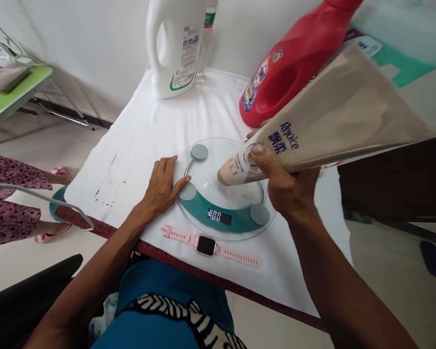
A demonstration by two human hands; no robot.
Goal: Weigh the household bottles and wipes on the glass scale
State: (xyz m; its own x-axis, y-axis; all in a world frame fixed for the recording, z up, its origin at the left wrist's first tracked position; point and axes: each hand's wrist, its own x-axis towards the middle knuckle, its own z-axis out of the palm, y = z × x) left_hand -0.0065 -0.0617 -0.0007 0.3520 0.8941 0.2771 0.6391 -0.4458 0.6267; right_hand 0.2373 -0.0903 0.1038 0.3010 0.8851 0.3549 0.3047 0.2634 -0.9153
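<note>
A beige Rejoice bottle [334, 106] was gripped in the right hand [281, 179], with the thumb pressed on its printed front near the narrow end. The bottle was held at a slant above a round glass scale [210, 195], its narrow end pointed down and to the left over the middle of the glass; whether the glass was touched by it could not be told. The scale's left edge was touched by the left hand [162, 186], which was laid palm down, its thumb spread wide from the fingers and nothing grasped in it. The scale's display [219, 216] was lit, and zeros were shown on it.

In front of the scale, a pink-strapped smartwatch [206, 245] was laid out flat with a dark screen. Scale and watch were supported on a white cloth [127, 140], marked with dark specks at the left. Behind the scale, a white laundry jug [178, 63] was set just beside a clear bottle [203, 53], and a red OMO bottle [294, 58] was placed farther right, partly hidden by the Rejoice bottle. At the far left, a green-topped table [18, 92] and another person's patterned trousers [14, 208] could be seen.
</note>
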